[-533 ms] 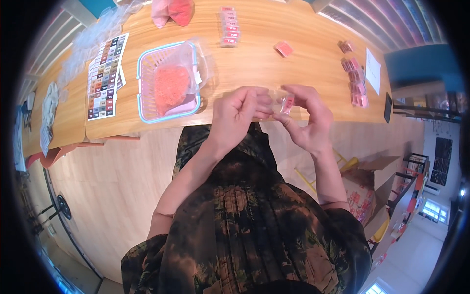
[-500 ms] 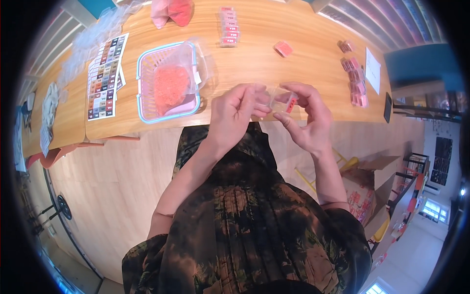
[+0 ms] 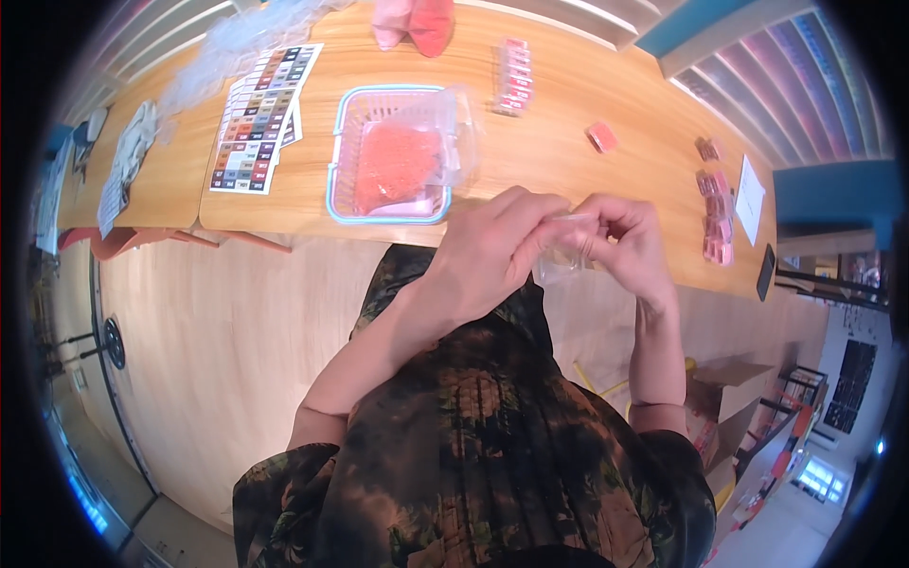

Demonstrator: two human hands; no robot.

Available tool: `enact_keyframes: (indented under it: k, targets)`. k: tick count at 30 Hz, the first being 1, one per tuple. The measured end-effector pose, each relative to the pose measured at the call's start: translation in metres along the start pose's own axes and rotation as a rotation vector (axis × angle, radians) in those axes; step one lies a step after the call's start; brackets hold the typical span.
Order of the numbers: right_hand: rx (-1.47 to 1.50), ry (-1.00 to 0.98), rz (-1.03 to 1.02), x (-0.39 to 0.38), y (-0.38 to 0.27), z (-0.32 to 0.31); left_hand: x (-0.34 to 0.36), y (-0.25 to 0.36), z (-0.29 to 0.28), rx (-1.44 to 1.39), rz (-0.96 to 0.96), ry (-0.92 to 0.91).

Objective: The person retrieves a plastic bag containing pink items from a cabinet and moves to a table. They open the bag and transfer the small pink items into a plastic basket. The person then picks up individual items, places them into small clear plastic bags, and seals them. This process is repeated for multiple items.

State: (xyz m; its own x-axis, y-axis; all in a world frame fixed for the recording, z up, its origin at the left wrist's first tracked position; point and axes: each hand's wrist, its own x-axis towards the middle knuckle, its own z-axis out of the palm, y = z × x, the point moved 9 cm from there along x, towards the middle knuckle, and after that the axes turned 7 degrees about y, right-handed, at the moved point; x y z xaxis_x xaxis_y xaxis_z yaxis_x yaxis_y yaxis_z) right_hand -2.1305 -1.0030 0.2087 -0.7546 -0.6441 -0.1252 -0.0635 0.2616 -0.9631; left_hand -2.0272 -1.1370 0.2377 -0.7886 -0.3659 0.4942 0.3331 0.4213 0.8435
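Just off the table's front edge, my left hand (image 3: 488, 246) and my right hand (image 3: 625, 246) meet, fingers closed on a small clear plastic container (image 3: 559, 265); my fingers hide its top. To their left stands a white plastic basket (image 3: 341, 156) with pale blue rim, holding a clear bag of orange-pink small pieces (image 3: 388, 161), with more clear plastic over its right side. A small pink case (image 3: 601, 137) lies beyond my hands. A row of pink-labelled clear cases (image 3: 514, 76) is farther back; another row of pink cases (image 3: 715, 218) is at the right.
Colour chart sheets (image 3: 251, 133) lie left of the basket, with clear bags (image 3: 227, 47) behind. Pink bundles (image 3: 421, 24) sit at the back. A white paper (image 3: 748, 199) and dark phone-like object (image 3: 765, 273) are at the right. A cardboard box (image 3: 729, 398) stands below.
The view has shifted, so the table's items sit farther right in the picture. My hands have moved lower and closer together around the container, and its red label is now out of sight.
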Motion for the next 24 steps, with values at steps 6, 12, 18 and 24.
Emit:
enact_keyframes:
  k: [6, 12, 18, 24]
  targets:
    - [0.039, 0.319, -0.194, 0.058, -0.054, 0.005, -0.018, -0.002, -0.086, 0.307, 0.017, 0.379]
    - [-0.252, 0.251, -0.323, 0.097, -0.063, 0.064, -0.019, -0.034, -0.121, 0.674, -0.035, 0.321]
    - [-0.320, 0.061, -0.250, 0.111, -0.053, 0.101, -0.018, -0.054, -0.119, 0.485, -0.245, 0.281]
    - [-0.243, 0.145, -0.540, 0.100, -0.056, 0.120, -0.016, -0.048, -0.122, 0.439, -0.330, 0.301]
